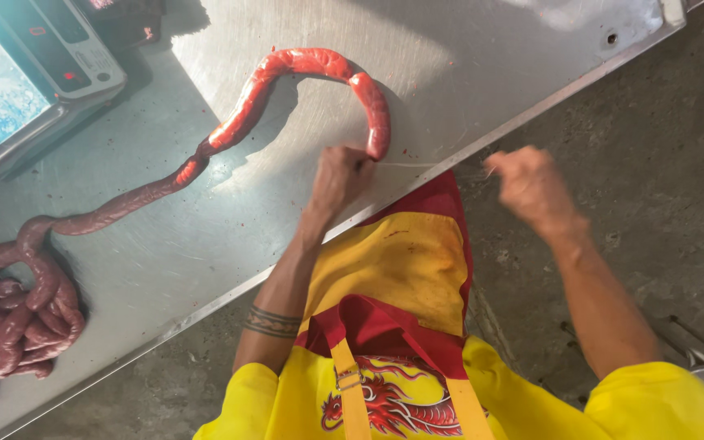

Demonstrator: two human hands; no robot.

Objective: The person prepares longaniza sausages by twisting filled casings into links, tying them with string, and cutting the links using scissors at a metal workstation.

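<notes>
While the long red sausage rope (230, 130) lies across the wide shiny steel table (466, 73), its free end curves in an arch back toward the person, and the tip touches the left hand (340, 175), which is clenched on it near the table edge. From this hand the rope runs up, then far left to the coiled pile (10, 318). The right hand (531, 187) is blurred, off the table, pinching a thin pale string (417, 165), I think.
</notes>
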